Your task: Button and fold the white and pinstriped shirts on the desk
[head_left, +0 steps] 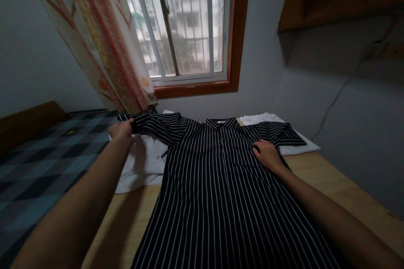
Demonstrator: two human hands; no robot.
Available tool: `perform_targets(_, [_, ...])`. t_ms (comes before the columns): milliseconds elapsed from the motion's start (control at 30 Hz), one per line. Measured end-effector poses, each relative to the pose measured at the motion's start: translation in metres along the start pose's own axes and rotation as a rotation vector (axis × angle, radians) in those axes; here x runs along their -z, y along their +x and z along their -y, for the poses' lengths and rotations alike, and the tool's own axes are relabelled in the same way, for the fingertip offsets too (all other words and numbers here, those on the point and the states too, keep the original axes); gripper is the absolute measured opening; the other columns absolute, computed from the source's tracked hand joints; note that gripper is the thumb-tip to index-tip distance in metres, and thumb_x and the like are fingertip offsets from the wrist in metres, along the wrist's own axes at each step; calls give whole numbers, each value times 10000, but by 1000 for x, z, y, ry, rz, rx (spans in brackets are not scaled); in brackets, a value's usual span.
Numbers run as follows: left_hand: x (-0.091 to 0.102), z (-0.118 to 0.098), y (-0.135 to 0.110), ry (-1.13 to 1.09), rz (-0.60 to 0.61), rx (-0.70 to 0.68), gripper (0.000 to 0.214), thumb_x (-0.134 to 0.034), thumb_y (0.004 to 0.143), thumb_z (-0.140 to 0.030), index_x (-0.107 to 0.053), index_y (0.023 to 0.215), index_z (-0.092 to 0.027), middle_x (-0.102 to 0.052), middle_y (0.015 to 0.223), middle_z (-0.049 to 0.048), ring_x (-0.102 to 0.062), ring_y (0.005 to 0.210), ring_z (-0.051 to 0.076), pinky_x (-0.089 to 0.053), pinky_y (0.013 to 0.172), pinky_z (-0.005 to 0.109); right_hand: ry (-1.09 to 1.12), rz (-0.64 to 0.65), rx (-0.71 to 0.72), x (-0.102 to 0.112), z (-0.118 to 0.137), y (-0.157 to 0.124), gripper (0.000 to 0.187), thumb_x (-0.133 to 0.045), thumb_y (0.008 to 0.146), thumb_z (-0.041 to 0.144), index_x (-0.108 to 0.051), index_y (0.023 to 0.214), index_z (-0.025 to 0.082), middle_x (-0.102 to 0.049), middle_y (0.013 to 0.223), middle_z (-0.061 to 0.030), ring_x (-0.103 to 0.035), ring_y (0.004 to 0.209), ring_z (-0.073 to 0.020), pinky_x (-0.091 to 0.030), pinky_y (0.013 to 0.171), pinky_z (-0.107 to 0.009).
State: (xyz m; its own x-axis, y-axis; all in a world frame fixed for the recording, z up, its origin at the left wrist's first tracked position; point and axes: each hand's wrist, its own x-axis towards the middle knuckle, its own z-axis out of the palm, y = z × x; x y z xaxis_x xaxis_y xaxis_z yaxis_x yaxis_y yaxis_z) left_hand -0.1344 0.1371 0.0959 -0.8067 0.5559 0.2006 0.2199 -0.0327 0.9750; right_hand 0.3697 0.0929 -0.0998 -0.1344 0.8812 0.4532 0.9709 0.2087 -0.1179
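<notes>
A black shirt with white stripes (217, 185) lies spread out, collar away from me, on a wooden table (341, 185). My left hand (121, 130) is closed on the end of the shirt's left sleeve, which is stretched out sideways. Resting flat on the shirt's chest near the right shoulder is my right hand (267, 154), fingers spread and holding nothing.
White garments (142, 164) lie under the shirt at the left, and more white fabric (284, 134) at the right. A checked bed cover (41, 164) fills the left. Behind are a window (186, 25), a patterned curtain (101, 38) and grey walls.
</notes>
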Motion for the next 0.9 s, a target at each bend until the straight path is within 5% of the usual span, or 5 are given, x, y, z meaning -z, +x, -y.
perform_targets(300, [22, -62, 40, 978, 131, -452, 312, -635, 805, -243, -566, 1059, -77, -622, 1044, 112, -548, 1032, 251, -436, 919, 452, 10, -9, -7, 2, 2, 0, 265, -490, 890, 252, -680, 1043, 146, -699, 1100, -114, -548, 1176, -279, -370, 1022, -404])
perform_targets(500, [-3, -86, -4, 881, 42, -810, 313, -473, 936, -264, -558, 1162, -65, -591, 1094, 107, -535, 1034, 242, -397, 925, 455, 20, 21, -25, 3, -1, 1, 272, -475, 895, 251, -673, 1054, 155, -695, 1101, -114, -539, 1188, -269, -368, 1017, -407])
perform_targets(600, [-13, -91, -51, 743, 194, -1092, 333, -397, 983, -300, -607, 1144, -98, -575, 1131, 105, -539, 1036, 244, -385, 927, 435, 23, -1, -21, 12, 4, 1, 245, -498, 877, 231, -678, 1030, 165, -678, 1133, -122, -506, 1219, -286, -350, 1032, -442])
perform_targets(767, [-26, -31, -146, 744, 872, -1464, 296, -402, 952, -182, -632, 1138, -204, -618, 1106, 111, -569, 992, 248, -437, 857, 390, 445, 23, -2, 26, 61, 2, 328, -539, 876, 278, -616, 1174, 164, -597, 1270, -148, -518, 1208, -279, -380, 1039, -470])
perform_targets(900, [-33, 42, -179, 831, 971, -1633, 496, -493, 897, -182, -455, 1383, -270, -471, 1414, 124, -482, 1216, 310, -368, 1002, 491, 992, 291, -93, 19, 120, 7, 551, -557, 883, 330, -413, 1399, 199, -544, 1342, -155, -639, 994, -202, -512, 891, -412])
